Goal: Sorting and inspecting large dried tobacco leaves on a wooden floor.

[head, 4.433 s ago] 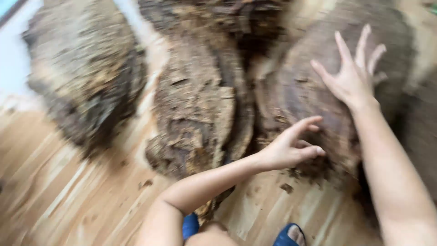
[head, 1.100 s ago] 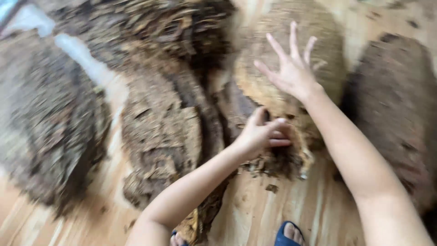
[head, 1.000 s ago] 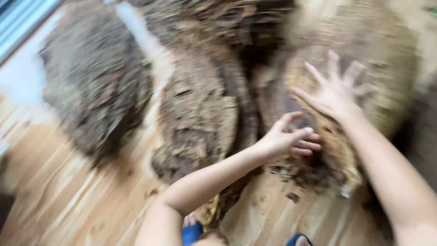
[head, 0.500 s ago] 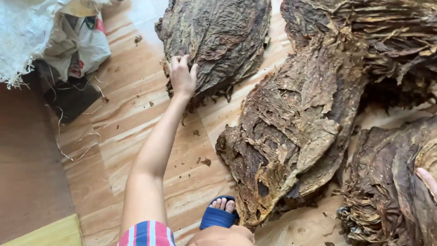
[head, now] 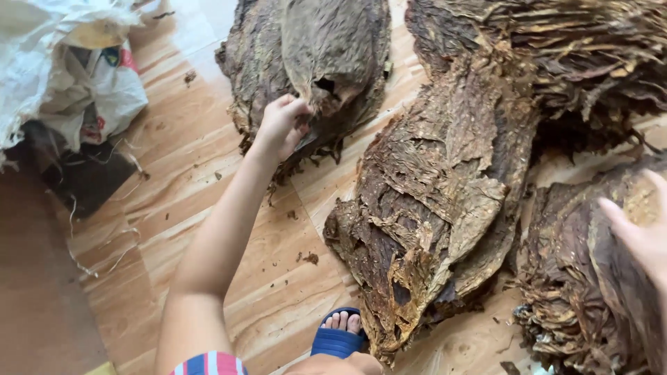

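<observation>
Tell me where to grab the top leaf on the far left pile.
Judging by its pose, take the top leaf at its loose near edge, coming from below, where the left hand already pinches it; that edge lifts off the left pile.

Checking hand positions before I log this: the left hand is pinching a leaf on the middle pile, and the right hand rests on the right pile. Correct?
Not quite. In the head view the left hand pinches a leaf on the far-left pile, not the middle pile. The right hand does rest on the right pile.
</observation>
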